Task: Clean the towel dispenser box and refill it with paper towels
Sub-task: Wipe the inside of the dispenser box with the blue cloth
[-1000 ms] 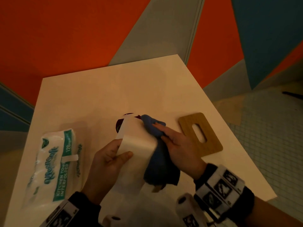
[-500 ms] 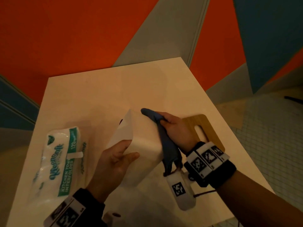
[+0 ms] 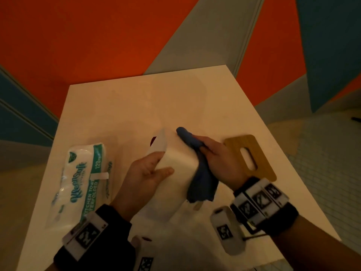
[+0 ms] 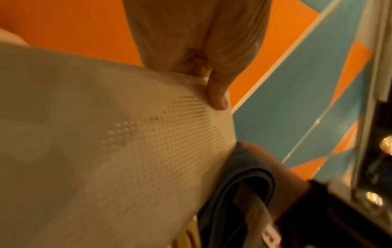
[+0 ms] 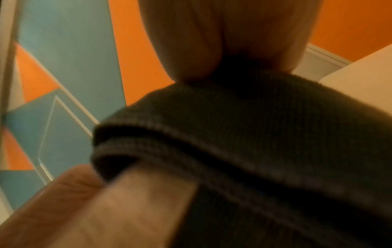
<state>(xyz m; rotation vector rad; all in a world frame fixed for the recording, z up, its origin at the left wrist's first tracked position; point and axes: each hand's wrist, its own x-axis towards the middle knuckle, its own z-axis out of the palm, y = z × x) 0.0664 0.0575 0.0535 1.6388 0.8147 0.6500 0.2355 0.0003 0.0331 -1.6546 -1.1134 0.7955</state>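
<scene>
Two hands work on the white rectangular towel dispenser box (image 3: pixel 175 173), which is lifted and tilted above the near middle of the white square table (image 3: pixel 136 106). Its smooth walls look pale and unmarked from the head view, while the left wrist view shows a field of small perforations across one face (image 4: pixel 180 130). The left hand (image 3: pixel 142 178) grasps the box from its left side, thumb laid over the top face and fingers curled under the edge. The right hand (image 3: pixel 218 161) clutches a blue cloth (image 3: pixel 201 173) against the box's right side, the cloth draping down past the lower edge. A plastic-wrapped pack of white paper towels with green lettering (image 3: pixel 82 182) lies on the table to the left, and a wooden lid with an oval slot (image 3: pixel 252 155) lies flat to the right. Something dark red (image 3: pixel 153 140) peeks out behind the box, too hidden to identify. The right wrist view is blurred, filled by cloth and fingers.
</scene>
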